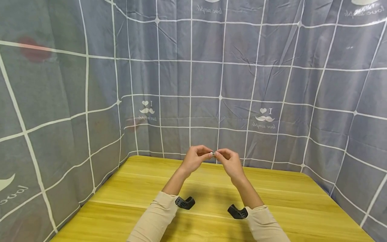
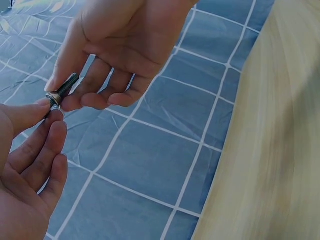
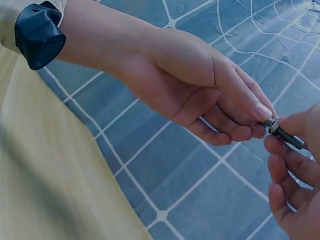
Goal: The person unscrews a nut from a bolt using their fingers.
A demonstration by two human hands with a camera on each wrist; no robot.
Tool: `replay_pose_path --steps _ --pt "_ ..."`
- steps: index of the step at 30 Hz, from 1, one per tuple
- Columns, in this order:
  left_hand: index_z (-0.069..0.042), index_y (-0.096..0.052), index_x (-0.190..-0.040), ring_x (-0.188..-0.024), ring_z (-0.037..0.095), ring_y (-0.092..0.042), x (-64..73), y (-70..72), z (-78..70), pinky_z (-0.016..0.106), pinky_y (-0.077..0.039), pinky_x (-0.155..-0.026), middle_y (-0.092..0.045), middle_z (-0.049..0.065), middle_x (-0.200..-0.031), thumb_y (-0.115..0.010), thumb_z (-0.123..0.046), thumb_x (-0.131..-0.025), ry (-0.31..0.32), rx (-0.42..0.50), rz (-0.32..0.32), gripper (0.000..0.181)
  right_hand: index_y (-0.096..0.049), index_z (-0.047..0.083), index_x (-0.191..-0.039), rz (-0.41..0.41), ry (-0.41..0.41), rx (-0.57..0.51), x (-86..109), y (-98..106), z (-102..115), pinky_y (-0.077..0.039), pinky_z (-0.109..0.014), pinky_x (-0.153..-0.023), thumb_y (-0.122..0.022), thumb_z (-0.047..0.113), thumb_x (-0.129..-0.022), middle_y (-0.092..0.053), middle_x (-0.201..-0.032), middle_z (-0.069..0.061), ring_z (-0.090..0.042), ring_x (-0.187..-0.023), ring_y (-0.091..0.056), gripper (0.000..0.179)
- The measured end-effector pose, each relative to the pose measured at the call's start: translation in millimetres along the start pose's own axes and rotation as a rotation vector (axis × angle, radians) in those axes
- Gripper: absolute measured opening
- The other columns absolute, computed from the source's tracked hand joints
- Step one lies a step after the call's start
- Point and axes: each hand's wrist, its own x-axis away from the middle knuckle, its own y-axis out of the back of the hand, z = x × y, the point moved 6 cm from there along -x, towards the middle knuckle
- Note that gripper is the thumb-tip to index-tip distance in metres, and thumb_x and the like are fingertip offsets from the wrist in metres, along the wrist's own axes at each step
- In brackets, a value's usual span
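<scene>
Yellow wood-grain table, faintly shadowed

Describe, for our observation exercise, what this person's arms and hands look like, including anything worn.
The left sleeve and right sleeve are plain cream, ending short of the wrists. At each sleeve's end sits a black, angular wrist camera with small dots. The left hand and right hand are bare, without visible gloves or rings.

The table spans the bottom of the head view, the curtain behind it and along both sides; at lower centre, the bolt sits between the left hand and right hand.
</scene>
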Motion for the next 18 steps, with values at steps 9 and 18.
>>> replay_pose_path --steps 9,18 --pt "0.003 -0.074 -0.113 -0.101 0.036 -0.07 0.2 1.0 0.7 0.039 -0.058 -0.089 -0.074 0.013 -0.108 -0.07 -0.008 -0.1 0.007 -0.01 0.009 0.017 -0.068 -0.002 -0.122 0.022 0.062 0.002 2.5 -1.1 2.6 -0.049 -0.043 -0.095 -0.073 0.012 -0.099 -0.065 -0.126 -0.019 -0.033 -0.113 -0.061 0.028" --pt "0.006 -0.073 -0.114 -0.097 0.026 -0.072 0.7 2.0 -0.4 0.038 -0.058 -0.089 -0.074 0.012 -0.108 -0.07 -0.008 -0.1 0.014 -0.011 0.011 0.019 -0.072 0.0 -0.115 0.002 0.047 0.035 2.3 -1.5 -1.6 -0.051 -0.039 -0.088 -0.069 0.022 -0.103 -0.07 -0.109 -0.012 -0.031 -0.103 -0.062 0.026"
